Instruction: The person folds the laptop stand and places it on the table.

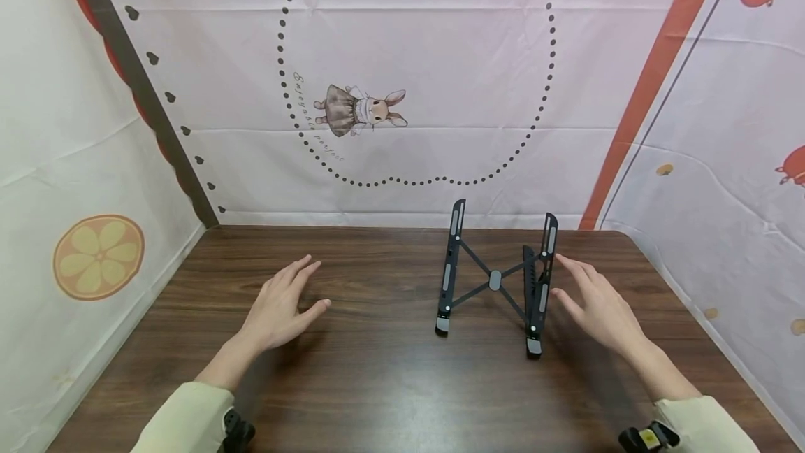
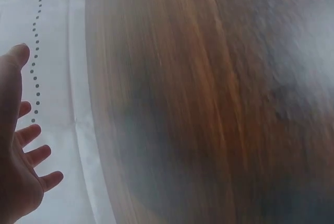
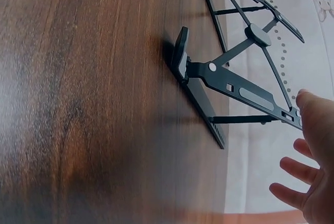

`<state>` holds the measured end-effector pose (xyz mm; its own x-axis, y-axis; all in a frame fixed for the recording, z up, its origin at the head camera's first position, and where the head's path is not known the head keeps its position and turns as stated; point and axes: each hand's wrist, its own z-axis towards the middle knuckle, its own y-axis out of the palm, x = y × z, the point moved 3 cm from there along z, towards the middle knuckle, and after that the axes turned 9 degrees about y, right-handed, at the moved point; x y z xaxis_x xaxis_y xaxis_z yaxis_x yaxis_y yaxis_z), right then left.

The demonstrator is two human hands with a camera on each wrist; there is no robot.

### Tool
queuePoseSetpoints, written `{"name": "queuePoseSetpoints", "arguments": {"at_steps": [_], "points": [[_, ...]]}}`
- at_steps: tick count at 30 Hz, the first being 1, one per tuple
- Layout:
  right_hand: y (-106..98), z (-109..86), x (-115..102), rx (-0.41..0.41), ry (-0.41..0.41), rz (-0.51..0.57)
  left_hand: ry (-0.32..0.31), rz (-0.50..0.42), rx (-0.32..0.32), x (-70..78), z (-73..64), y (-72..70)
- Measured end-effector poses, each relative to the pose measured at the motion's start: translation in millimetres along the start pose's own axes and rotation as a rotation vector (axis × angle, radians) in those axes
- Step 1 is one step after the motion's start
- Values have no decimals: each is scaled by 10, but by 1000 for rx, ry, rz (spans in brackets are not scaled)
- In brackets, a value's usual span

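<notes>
A black folding laptop stand (image 1: 495,279) stands unfolded on the brown wooden table, its two arms joined by crossed bars. Grey pads line the arms, and small upturned lips sit at their near ends. Just to its right is my right hand (image 1: 597,306), fingers spread and pointing at the right arm of the stand. In the right wrist view the thumb (image 3: 313,114) overlaps the upper end of that arm. My left hand (image 1: 279,306) hovers over the left part of the table with fingers extended, holding nothing, well apart from the stand.
The wooden table (image 1: 377,369) is bordered by white printed cloth (image 1: 428,89) at the back and both sides. The back cloth carries a rabbit drawing (image 1: 358,110) and a dotted curve. Each wrist wears a black strapped device (image 1: 648,437).
</notes>
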<state>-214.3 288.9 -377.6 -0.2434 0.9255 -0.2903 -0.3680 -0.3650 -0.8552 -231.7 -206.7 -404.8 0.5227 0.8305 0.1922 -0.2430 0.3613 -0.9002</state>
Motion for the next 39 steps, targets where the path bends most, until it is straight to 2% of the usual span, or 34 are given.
{"name": "queuePoseSetpoints", "arguments": {"at_steps": [11, 18, 30, 39], "points": [[60, 0, 28, 27, 46, 79, -13, -150, 42, 79, 116, 93], [118, -3, 54, 2, 72, 141, -9, -204, 57, 161, 199, 163], [159, 0, 63, -20, 125, 223, -52, -306, 57, 347, 341, 372], [188, -5, 48, -117, 207, 310, -63, -360, 68, 509, 465, 558]]}}
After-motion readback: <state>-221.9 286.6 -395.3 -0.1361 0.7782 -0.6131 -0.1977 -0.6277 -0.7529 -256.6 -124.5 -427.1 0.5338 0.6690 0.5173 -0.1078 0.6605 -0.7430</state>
